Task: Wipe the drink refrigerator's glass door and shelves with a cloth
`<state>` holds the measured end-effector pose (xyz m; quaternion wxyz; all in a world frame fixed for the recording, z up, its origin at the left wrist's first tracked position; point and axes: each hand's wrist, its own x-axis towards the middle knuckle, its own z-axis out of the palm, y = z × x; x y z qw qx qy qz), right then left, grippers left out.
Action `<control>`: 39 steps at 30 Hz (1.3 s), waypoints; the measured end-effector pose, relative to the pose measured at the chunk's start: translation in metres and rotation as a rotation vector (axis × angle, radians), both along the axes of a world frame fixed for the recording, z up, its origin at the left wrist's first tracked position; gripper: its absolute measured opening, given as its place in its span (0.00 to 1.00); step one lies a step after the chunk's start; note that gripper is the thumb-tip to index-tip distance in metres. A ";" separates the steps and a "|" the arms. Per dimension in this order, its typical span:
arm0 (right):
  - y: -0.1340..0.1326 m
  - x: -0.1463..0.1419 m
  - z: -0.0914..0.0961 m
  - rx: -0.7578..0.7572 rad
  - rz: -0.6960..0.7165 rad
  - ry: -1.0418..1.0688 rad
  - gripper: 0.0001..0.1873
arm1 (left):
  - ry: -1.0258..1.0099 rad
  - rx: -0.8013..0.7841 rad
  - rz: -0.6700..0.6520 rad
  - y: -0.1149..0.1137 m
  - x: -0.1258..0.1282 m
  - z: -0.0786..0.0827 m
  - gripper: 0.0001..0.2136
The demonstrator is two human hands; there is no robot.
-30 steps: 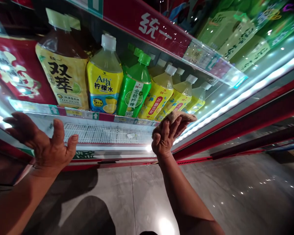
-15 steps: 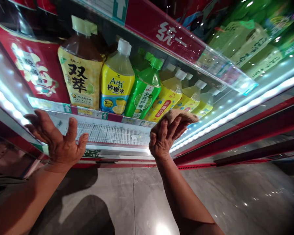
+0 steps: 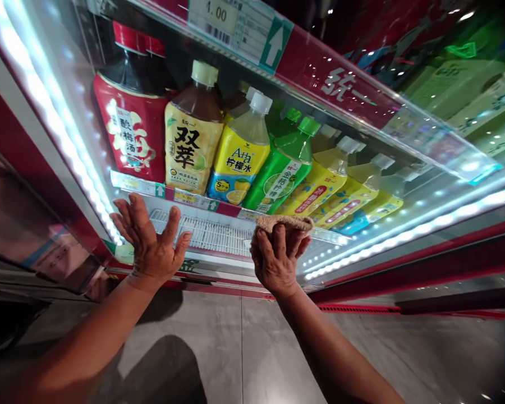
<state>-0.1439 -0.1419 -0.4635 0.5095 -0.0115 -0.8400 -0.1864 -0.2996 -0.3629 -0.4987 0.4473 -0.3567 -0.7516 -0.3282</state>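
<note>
My right hand (image 3: 278, 258) is wrapped over a tan cloth (image 3: 284, 223), which lies at the front edge strip of the bottle shelf, below the yellow-labelled bottles. Fingers spread, my left hand (image 3: 154, 241) is in front of the left part of the same shelf and holds nothing; whether it touches the edge I cannot tell. The price strip (image 3: 185, 197) with labels and arrows runs along that edge. Above it stand a red-labelled bottle (image 3: 128, 123), a cream-labelled bottle (image 3: 191, 140), a yellow and blue bottle (image 3: 239, 160) and a green bottle (image 3: 281, 168).
A higher shelf edge (image 3: 303, 62) with a price label juts out above the bottles. Light strips (image 3: 63, 134) line both sides of the cooler. Below the bottles is a white wire rack (image 3: 219, 233). Grey floor tiles (image 3: 219, 336) lie in front.
The view has shifted left, so the bottles appear further right. My right hand and the cloth have moved left along the shelf edge, from the yellow bottles toward the green one. My left hand stays spread.
</note>
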 end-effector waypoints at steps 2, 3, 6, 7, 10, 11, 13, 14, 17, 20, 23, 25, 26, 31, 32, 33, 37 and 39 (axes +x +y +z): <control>-0.006 -0.006 0.009 0.014 0.017 0.001 0.36 | -0.001 0.001 -0.001 0.000 -0.001 -0.001 0.42; -0.009 -0.009 0.016 0.009 0.015 0.010 0.35 | -0.002 -0.001 -0.002 -0.001 -0.001 -0.001 0.42; -0.018 -0.020 0.032 -0.014 -0.008 0.053 0.36 | -0.002 -0.010 -0.004 -0.003 -0.001 -0.003 0.41; -0.021 -0.022 0.031 -0.011 -0.005 0.054 0.37 | 0.001 -0.013 -0.003 -0.005 -0.002 -0.004 0.41; -0.027 -0.023 0.014 0.045 0.050 -0.002 0.37 | 0.012 -0.024 0.008 -0.012 -0.003 -0.007 0.42; -0.028 -0.023 0.010 0.060 0.068 -0.026 0.37 | 0.011 -0.030 0.012 -0.014 -0.004 -0.009 0.42; -0.032 -0.026 0.012 0.068 0.083 -0.051 0.35 | 0.002 -0.040 0.020 -0.018 -0.006 -0.010 0.43; -0.034 -0.030 0.018 0.059 0.079 -0.046 0.35 | -0.003 -0.043 0.021 -0.020 -0.006 -0.011 0.43; -0.044 -0.043 0.041 0.021 0.054 0.010 0.34 | -0.005 -0.033 0.009 -0.022 -0.008 -0.011 0.43; -0.054 -0.048 0.042 0.038 0.066 -0.014 0.31 | 0.004 -0.006 -0.018 -0.024 -0.010 -0.009 0.41; -0.058 -0.048 0.030 0.125 0.121 -0.152 0.30 | 0.022 0.006 -0.040 -0.028 -0.012 -0.008 0.38; -0.063 -0.050 0.032 0.154 0.145 -0.194 0.32 | 0.034 0.017 -0.050 -0.031 -0.013 -0.008 0.37; -0.066 -0.053 0.038 0.151 0.148 -0.189 0.33 | 0.036 0.026 -0.054 -0.033 -0.014 -0.008 0.37; -0.085 -0.071 0.056 0.091 0.113 -0.105 0.32 | 0.023 0.084 -0.044 -0.040 -0.018 -0.006 0.32; -0.088 -0.072 0.051 0.109 0.122 -0.135 0.31 | 0.026 0.091 -0.037 -0.042 -0.018 -0.006 0.30; -0.089 -0.072 0.046 0.136 0.142 -0.180 0.31 | 0.033 0.100 -0.031 -0.043 -0.019 -0.005 0.29; -0.096 -0.073 0.037 0.158 0.258 -0.346 0.32 | 0.042 0.141 -0.039 -0.046 -0.019 -0.002 0.23; -0.104 -0.081 0.049 0.092 0.273 -0.365 0.33 | 0.023 0.161 -0.039 -0.046 -0.019 0.000 0.23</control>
